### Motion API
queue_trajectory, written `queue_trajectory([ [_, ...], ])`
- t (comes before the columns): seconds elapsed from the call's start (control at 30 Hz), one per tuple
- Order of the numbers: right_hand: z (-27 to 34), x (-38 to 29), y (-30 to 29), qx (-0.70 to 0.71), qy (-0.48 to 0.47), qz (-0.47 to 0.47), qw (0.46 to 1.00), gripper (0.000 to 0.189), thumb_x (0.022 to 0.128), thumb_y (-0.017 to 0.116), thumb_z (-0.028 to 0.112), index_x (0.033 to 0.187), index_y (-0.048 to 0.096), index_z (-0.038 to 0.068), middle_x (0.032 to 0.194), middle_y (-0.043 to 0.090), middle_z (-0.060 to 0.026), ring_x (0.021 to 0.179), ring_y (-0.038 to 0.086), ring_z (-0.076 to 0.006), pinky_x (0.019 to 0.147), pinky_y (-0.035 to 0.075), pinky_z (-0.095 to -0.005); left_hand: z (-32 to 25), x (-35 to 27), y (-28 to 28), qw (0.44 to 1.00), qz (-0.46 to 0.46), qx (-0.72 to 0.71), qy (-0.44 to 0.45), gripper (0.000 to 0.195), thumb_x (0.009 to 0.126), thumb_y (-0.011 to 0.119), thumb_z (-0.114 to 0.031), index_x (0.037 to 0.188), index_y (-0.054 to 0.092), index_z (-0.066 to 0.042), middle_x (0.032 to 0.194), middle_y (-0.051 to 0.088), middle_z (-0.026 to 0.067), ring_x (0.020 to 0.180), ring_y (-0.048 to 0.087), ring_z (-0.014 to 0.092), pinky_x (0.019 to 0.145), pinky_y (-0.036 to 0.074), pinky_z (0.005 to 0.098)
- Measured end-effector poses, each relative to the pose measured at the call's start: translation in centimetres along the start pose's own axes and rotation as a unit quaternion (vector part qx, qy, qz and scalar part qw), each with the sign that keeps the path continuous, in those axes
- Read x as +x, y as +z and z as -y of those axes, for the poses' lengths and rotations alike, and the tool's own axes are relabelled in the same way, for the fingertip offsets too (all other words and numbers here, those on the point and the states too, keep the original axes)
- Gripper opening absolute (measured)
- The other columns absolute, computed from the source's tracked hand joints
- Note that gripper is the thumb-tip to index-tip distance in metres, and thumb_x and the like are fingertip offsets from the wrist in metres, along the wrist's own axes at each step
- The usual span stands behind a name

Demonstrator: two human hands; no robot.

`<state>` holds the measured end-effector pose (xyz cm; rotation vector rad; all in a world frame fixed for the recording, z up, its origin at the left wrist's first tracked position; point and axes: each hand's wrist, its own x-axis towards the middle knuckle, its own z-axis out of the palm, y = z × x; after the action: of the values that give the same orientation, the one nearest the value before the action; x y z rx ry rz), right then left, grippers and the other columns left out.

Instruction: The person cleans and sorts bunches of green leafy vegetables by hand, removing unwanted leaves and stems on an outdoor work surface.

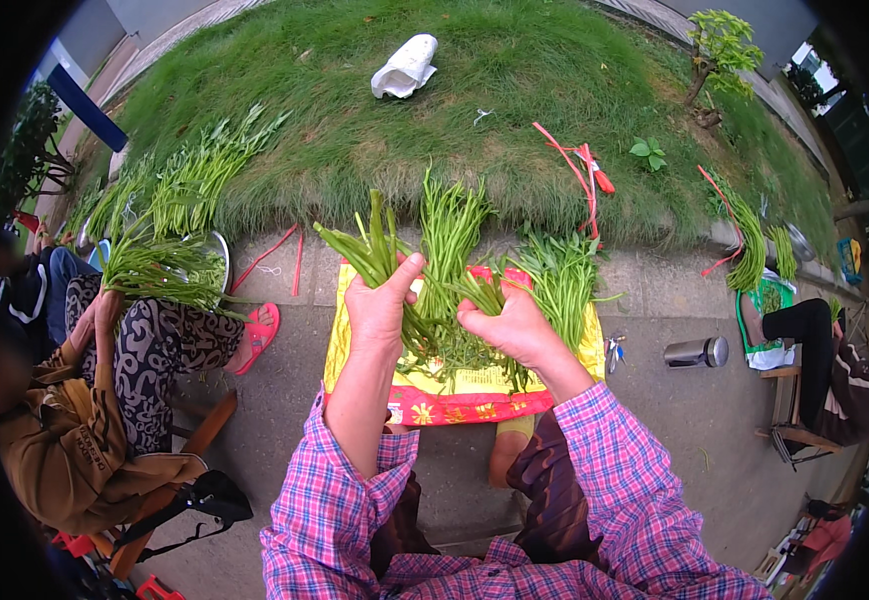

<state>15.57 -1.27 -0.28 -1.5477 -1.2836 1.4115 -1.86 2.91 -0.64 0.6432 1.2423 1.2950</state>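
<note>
My left hand (382,300) grips a bunch of thick green leafy-vegetable stems (363,247), their ends pointing up and away from me. To its right, my right hand (509,319) is closed around a smaller bunch of stems (483,292). Both hands are above a yellow and red plastic sack (472,412) spread on the pavement. On the sack, one pile of long green stems (449,232) lies behind and between my hands, and a leafier pile (566,277) lies at the right. Loose trimmings (446,364) are scattered over the sack's middle.
At left, a seated person (74,420) holds greens beside a metal basin (218,251). Another person (847,382) sits at right near more greens (746,232). A steel flask (693,352) and keys (614,352) lie on the pavement. Red ties (588,180) and a white bag (408,66) lie on the grass.
</note>
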Motion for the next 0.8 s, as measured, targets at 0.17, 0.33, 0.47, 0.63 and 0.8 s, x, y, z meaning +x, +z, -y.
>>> queue_trajectory([
  [0.17,-0.4,0.4,0.1,-0.003,-0.034,-0.057,0.998,0.018,0.081,0.064,0.019,0.09,0.066,0.004,0.074,0.061,0.0025,0.068,0.054,-0.0073,0.064,0.045,-0.0275,0.4,-0.1,0.0,1.0,-0.002,-0.017,-0.015,0.023,0.077,0.08,-0.011,0.091,0.062,-0.007,0.082,0.066,0.0026,0.057,0.052,0.008,0.053,0.042,0.022],
  [0.33,-0.5,0.6,0.5,0.061,-0.018,-0.093,0.994,0.015,0.082,0.064,0.017,0.09,0.066,0.005,0.075,0.06,0.0034,0.069,0.052,-0.0068,0.064,0.043,-0.0268,0.9,-0.2,-0.1,0.997,-0.012,-0.057,-0.052,0.022,0.078,0.08,-0.011,0.091,0.062,-0.007,0.083,0.068,0.0043,0.056,0.052,0.009,0.054,0.043,0.0225],
  [0.47,0.1,0.0,0.5,0.095,-0.012,-0.126,0.987,0.015,0.083,0.062,0.018,0.088,0.066,0.005,0.072,0.058,0.004,0.066,0.051,-0.0065,0.062,0.042,-0.0268,1.3,0.2,-0.3,0.994,-0.027,-0.087,-0.062,0.021,0.08,0.078,-0.011,0.091,0.06,-0.007,0.081,0.065,0.0033,0.056,0.052,0.009,0.052,0.044,0.0225],
  [0.63,0.9,-0.1,-1.6,0.127,0.017,-0.134,0.983,0.019,0.086,0.07,0.026,0.093,0.062,0.01,0.068,0.051,0.0062,0.051,0.04,-0.0043,0.045,0.031,-0.0221,0.4,1.5,-2.4,0.994,-0.052,-0.088,-0.037,0.022,0.082,0.077,-0.012,0.093,0.058,-0.008,0.08,0.063,0.0027,0.053,0.052,0.008,0.048,0.046,0.0236],
  [0.8,-0.1,0.6,-3.2,0.139,0.074,-0.095,0.983,0.025,0.087,0.071,0.03,0.093,0.062,0.007,0.064,0.047,0.0055,0.05,0.042,-0.0061,0.043,0.035,-0.0246,0.0,0.6,-1.6,0.997,0.025,0.056,-0.042,0.017,0.083,0.075,-0.011,0.095,0.063,-0.004,0.08,0.065,0.0024,0.055,0.051,0.008,0.051,0.043,0.0225],
])
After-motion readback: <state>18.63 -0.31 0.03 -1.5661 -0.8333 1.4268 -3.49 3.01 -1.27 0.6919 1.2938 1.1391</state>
